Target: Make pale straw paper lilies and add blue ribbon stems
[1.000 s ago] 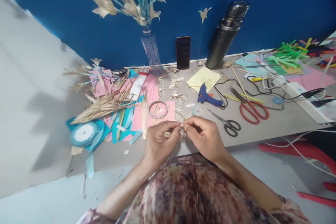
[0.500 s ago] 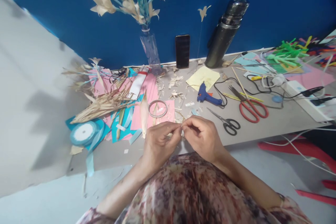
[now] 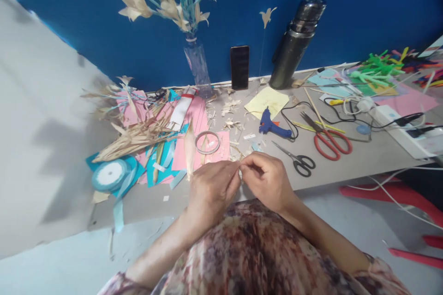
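Note:
At the table's front edge, my left hand (image 3: 212,189) and my right hand (image 3: 266,175) meet with their fingertips pressed together. Both are closed in a pinch; whatever lies between the fingers is too small or hidden to name. Just beyond my left hand are a ring of tape (image 3: 207,143) and a pale dried husk (image 3: 189,150) on pink paper (image 3: 221,140). To the right of my right hand lie black-handled scissors (image 3: 302,165), with red-handled scissors (image 3: 332,144) and a blue glue gun (image 3: 273,125) farther off.
A bottle (image 3: 198,64) of husk flowers, a phone (image 3: 240,68) and a dark flask (image 3: 294,46) stand along the blue wall. Light-blue ribbon (image 3: 110,175) and a husk bundle (image 3: 134,140) lie left. A power strip (image 3: 398,131) with cables sits right.
My left hand has turned slightly, its back now more toward me and its fingers closer over the pinch. My right hand has barely moved. The view has shifted a little.

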A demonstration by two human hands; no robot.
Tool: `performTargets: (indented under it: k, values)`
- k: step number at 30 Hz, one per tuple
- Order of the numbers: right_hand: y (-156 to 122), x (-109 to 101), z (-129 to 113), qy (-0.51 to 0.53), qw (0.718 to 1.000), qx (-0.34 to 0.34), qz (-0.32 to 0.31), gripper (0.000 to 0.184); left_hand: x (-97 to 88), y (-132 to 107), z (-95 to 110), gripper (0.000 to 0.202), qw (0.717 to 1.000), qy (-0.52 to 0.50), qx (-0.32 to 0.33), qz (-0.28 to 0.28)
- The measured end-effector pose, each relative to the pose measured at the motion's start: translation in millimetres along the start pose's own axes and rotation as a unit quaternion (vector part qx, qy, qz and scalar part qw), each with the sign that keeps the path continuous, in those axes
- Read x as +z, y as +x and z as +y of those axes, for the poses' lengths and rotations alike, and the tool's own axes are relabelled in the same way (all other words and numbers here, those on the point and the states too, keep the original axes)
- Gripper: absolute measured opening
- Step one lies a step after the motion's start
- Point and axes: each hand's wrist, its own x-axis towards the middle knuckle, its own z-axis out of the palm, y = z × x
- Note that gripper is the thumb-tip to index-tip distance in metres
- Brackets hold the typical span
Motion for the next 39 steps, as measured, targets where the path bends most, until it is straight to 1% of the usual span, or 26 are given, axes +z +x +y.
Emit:
performTargets:
  k: [5,10,17,21,22,24,26,28,30,34,36,39]
  values:
    - [1,0,0,0.008,1.000,0.012,-0.003,0.016,0.2,-1,-1,0.015,0.998,-0.068,-0.017,0.002]
    - [4,-1,0,0.047,0.998,0.033,-0.009,0.016,2.8,-2,0,0.017,0.999,-0.033,0.001,0.010]
    - [5,-4,-2,0.133,0.984,0.107,-0.041,0.015,5.8,-4,1,0.022,0.997,-0.042,0.015,0.067]
    - [8,-3,-5,0.134,0.986,0.096,0.000,0.013,8.7,-3,3,0.027,0.993,-0.064,0.031,0.094]
    - [9,-3,-6,0.134,0.987,0.091,0.009,0.013,9.1,-3,3,0.027,0.992,-0.070,0.025,0.099]
    - [9,-2,-7,0.147,0.985,0.093,0.009,0.013,9.0,-3,3,0.026,0.990,-0.094,-0.006,0.105]
    - [9,-3,-6,0.177,0.977,0.113,-0.021,0.014,7.9,-4,3,0.025,0.986,-0.123,-0.048,0.104]
    - [8,-5,-4,0.211,0.967,0.134,-0.056,0.017,6.5,-4,1,0.024,0.983,-0.138,-0.067,0.099]
    - [7,-7,-2,0.229,0.959,0.147,-0.079,0.020,5.7,-4,-1,0.023,0.985,-0.131,-0.054,0.097]
    - [8,-11,-1,0.230,0.955,0.167,-0.090,0.022,5.8,-5,-9,0.024,0.992,-0.074,0.025,0.097]
    - [9,-12,-1,0.231,0.951,0.179,-0.096,0.021,5.9,-7,-13,0.024,0.994,-0.041,0.052,0.085]
    - [11,-11,-2,0.228,0.949,0.194,-0.103,0.019,4.7,-9,-17,0.025,0.996,-0.005,0.072,0.057]
